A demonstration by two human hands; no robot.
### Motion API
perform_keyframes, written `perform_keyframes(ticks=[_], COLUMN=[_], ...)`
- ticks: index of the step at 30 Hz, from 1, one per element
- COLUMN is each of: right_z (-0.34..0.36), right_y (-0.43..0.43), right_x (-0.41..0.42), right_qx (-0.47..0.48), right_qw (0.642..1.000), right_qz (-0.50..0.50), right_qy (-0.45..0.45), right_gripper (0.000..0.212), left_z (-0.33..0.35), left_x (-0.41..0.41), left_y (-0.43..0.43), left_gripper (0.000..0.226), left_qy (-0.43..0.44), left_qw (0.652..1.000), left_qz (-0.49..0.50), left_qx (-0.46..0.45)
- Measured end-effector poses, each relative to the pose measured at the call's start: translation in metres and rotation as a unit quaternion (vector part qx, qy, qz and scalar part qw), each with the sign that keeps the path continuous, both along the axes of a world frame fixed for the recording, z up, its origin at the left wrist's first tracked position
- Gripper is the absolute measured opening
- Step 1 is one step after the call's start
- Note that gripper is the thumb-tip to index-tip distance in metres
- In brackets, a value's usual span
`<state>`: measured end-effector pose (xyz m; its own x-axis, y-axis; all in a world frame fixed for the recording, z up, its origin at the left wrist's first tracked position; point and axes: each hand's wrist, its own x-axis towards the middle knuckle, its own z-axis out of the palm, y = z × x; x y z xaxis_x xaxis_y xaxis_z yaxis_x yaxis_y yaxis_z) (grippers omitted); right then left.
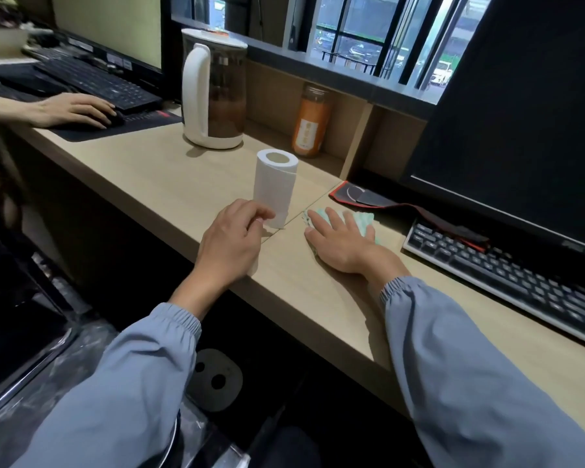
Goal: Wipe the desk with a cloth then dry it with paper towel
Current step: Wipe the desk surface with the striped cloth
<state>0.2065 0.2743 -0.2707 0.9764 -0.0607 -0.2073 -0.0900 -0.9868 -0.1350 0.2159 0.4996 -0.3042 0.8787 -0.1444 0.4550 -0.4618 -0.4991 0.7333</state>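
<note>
Paper towel roll (pixel 273 187), centre frame: an upright white cylinder, long axis vertical, hollow core facing up, quilted texture. Left hand (pixel 228 238) is at its base, fingers loosely curled; whether they grip the loose sheet cannot be told. Just right, the right hand (pixel 343 246) presses flat, fingers spread, on a crumpled pale-green cloth (pixel 363 220) lying on the matte wood-grain surface (pixel 301 292).

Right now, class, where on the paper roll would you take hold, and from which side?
Probably round the middle of the roll, coming from its near left, where the left hand is. It stands upright on the desk, so its round wall is exposed; the right hand presses the cloth on its right.
</note>
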Motion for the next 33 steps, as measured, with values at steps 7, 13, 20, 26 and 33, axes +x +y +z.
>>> perform_keyframes(ticks=[7,13,20,26,33], right_z=[0.000,-0.002,-0.003,-0.002,0.001], right_y=[0.036,0.077,0.096,0.082,0.035], right_x=[-0.049,-0.076,-0.096,-0.128,-0.185], right_qx=[-0.009,-0.013,-0.034,-0.073,-0.071], right_qw=[0.998,0.996,0.989,0.979,0.985], right_qz=[0.054,0.086,0.130,0.164,0.129], right_qy=[0.002,-0.011,-0.053,-0.099,-0.094], right_gripper=[0.059,0.057,0.055,0.054,0.056], left_z=[0.007,0.015,0.023,0.021,0.024], left_x=[-0.004,-0.005,-0.016,-0.043,-0.080], left_y=[0.002,0.008,0.011,-0.005,-0.038], left_gripper=[0.030,0.028,0.025,0.024,0.019], left_qy=[0.029,0.094,0.132,0.088,-0.006], left_qw=[0.999,0.989,0.975,0.982,0.989], left_qz=[-0.022,-0.056,-0.079,-0.096,-0.146], left_qx=[-0.007,-0.096,-0.162,-0.135,-0.039])
